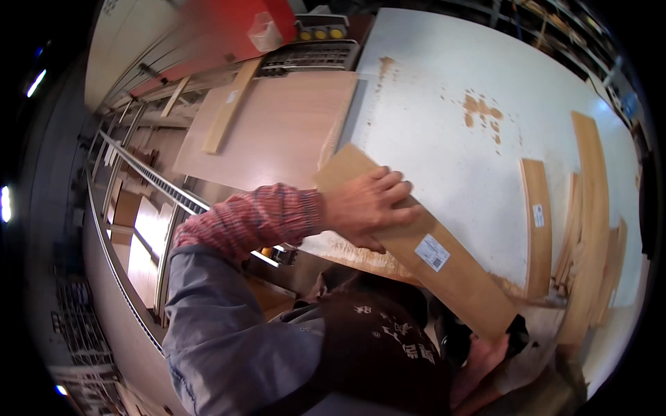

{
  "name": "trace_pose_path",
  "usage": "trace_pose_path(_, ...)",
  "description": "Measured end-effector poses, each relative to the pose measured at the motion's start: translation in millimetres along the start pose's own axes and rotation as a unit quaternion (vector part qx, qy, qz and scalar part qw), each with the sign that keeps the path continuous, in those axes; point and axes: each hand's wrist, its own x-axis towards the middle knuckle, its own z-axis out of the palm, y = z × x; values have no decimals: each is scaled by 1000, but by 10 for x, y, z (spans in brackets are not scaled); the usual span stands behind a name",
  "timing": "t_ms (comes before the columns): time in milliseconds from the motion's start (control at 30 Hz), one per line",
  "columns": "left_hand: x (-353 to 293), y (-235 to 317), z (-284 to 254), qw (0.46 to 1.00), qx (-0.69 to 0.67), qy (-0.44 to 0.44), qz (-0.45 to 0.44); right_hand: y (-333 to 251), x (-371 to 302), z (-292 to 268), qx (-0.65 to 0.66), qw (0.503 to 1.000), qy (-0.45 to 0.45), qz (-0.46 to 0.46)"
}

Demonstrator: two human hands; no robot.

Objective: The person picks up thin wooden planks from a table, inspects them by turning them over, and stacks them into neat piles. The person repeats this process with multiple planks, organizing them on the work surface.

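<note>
Presently, the left hand (369, 206) grips one board (454, 277) across its width, and the right hand (485, 351) holds its near end, beside the white surface (430, 125).

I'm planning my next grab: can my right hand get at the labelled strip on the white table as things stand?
Probably not without letting go: the right hand appears to hold the board's end. Nothing seems to cover the strip.

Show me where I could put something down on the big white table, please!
The white table looks bare beyond the brown stains, and between those stains, the held labelled board and the narrow labelled board at right. The right side is crowded with wooden strips.
</note>
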Motion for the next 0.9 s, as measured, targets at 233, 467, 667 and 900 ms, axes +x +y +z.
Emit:
trace_pose_path(233,373,-489,487,1000,13,-7,3,252,198,-96,-184,931,314,-2)
trace_pose_path(467,-676,-1363,545,943,95,111,-300,399,201,-740,-112,947,296,-53)
trace_pose_path(667,-2552,-2161,398,749,234,96,-613,473,385,-803,-633,714,250,-167)
trace_pose_path(900,-3881,-2529,284,581,232,99,-774,561,380,-1270,-559,738,300,-232)
